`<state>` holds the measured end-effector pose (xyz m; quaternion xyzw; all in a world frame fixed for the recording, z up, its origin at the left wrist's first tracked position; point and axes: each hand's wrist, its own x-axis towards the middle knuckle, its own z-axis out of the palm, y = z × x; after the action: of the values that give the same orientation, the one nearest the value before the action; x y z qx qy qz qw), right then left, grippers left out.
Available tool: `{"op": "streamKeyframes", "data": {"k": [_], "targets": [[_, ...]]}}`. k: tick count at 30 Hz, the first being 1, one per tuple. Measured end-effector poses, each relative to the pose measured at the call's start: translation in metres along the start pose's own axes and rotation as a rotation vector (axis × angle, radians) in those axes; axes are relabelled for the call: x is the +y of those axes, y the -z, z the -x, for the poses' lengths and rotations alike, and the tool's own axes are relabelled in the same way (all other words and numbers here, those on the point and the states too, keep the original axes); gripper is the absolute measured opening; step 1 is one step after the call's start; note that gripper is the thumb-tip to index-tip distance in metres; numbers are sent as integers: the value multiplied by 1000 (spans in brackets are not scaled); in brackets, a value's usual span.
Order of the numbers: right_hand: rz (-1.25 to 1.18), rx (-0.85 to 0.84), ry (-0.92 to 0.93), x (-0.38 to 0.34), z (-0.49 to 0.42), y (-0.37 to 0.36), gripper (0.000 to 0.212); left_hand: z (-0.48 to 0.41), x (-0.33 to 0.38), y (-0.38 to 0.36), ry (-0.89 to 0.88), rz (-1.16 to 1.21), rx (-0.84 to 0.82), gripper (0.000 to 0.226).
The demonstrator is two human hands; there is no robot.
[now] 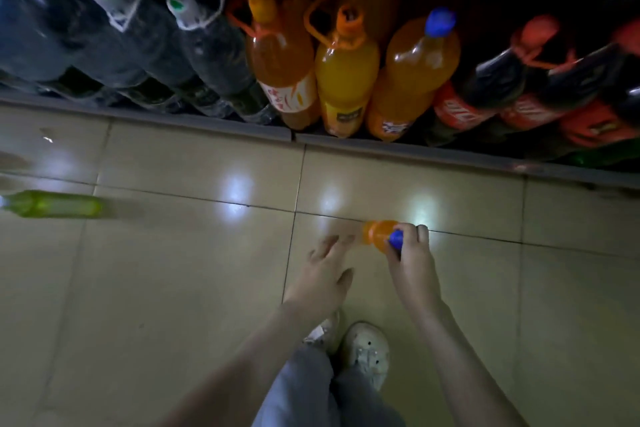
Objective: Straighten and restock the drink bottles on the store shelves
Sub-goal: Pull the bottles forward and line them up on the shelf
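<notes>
1. The right hand (410,253) is clenched round the neck of a small plastic bottle of orange drink (379,236). Its fingers curl over the bottle's blue screw cap (396,238).
2. This bottle is low over the beige tiled floor (173,288), in front of the bottom shelf and apart from it. It is tilted, with the cap end towards the person. Its lower part is blurred, so I cannot tell whether it touches the floor.
3. The left hand (325,274) is released, fingers straight and spread, holding nothing. Its fingertips are just beside the bottle's blurred lower part; I cannot tell whether they touch it.
4. A slim yellow-green plastic bottle (55,204) lies on its side on the floor, far to the left and well apart from both hands.
5. Behind the grey front edge of the bottom shelf (145,118) stand large bottles:
   - at the left, clear ones with white caps and loop handles (214,45);
   - then orange ones with orange caps and handles (346,73);
   - one orange bottle with a blue cap (419,59);
   - at the right, dark cola bottles with red caps and labels (498,76).
6. Below the hands, two pale shoes (365,350) and grey trousers (304,392) are in view.
</notes>
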<state>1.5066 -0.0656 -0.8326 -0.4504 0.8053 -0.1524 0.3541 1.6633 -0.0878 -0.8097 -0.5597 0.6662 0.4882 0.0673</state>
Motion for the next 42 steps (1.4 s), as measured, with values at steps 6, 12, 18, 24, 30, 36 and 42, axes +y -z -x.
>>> {"op": "streamKeyframes", "data": {"k": [6,12,18,24,30,36,42], "targets": [[-180,103,150,-108,84,173,25,71,117,82,-162,-99,-118,102],[-505,255,220,-237,180,391,43,183,307,217,-335,-139,119,70],[-487,133,324,-305,230,531,59,276,464,308,-620,-67,351,68],[-538,374,512,-374,263,655,47,347,579,387,-994,-169,487,73],[-600,816,772,-432,281,736,36,384,655,467,-1393,-250,773,66],[-584,1087,717,-465,234,787,34,336,656,544,-873,-77,1581,80],[-601,1041,630,-486,181,796,40,298,652,558,-709,-170,1530,111]]}}
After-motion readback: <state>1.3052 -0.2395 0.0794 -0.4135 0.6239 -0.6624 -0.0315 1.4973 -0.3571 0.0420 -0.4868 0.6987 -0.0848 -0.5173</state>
